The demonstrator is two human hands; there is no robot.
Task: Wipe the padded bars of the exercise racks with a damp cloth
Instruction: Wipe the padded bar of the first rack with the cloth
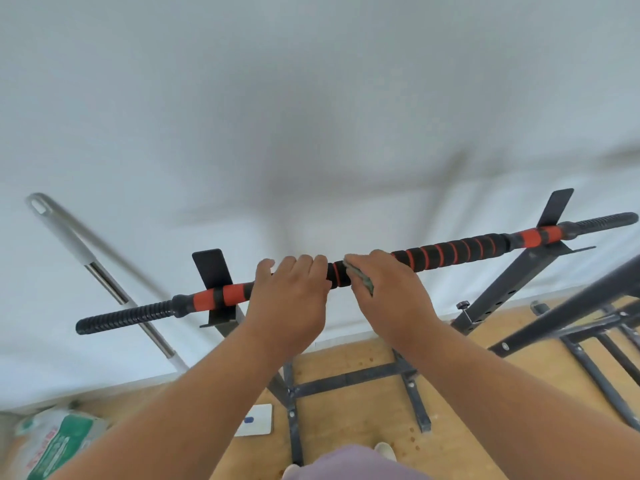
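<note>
The padded bar (450,252), black foam ringed with orange, lies across the two cradles of a black rack (498,292), running from about 8 o'clock to 2 o'clock. The left hand (291,299) grips its middle, fingers (304,263) curled side by side over the top. Just beside it at 3 o'clock, the right hand (391,292) presses a greenish cloth (362,280) around the bar; the cloth shows only under the palm's edge, its fingers curled over the foam.

— Where are the hands?
— Both on the padded bar (446,253), which lies across the black rack (498,289). The left hand (289,299) grips it; the right hand (389,289) presses a greenish cloth (362,280) around it.
</note>
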